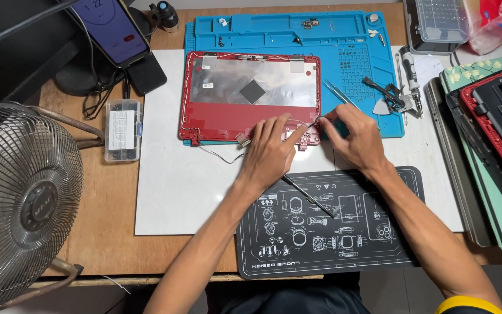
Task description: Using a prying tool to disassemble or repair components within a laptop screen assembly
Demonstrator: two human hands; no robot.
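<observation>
Working at lower right corner of red laptop lid point(228, 113), flat on white board point(169, 192). Left hand point(271, 152) pressed hinge area, fingers together. Right hand point(352, 136) pinched thin wire point(314, 122). Panel already gone, wires exposed; hinge bracket seemingly still attached.

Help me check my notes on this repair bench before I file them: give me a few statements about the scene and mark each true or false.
1. The red laptop lid lies partly on the blue work mat. True.
2. The left hand rests on the metal fan. False: it rests on the lid's lower edge, near the hinge; the fan stands far off at the table's left.
3. The right hand pinches something thin at the lid's lower right corner. True.
4. The phone lies flat on the dark mat. False: it is propped at the table's upper left.
5. A clear parts box sits left of the lid. True.
</observation>
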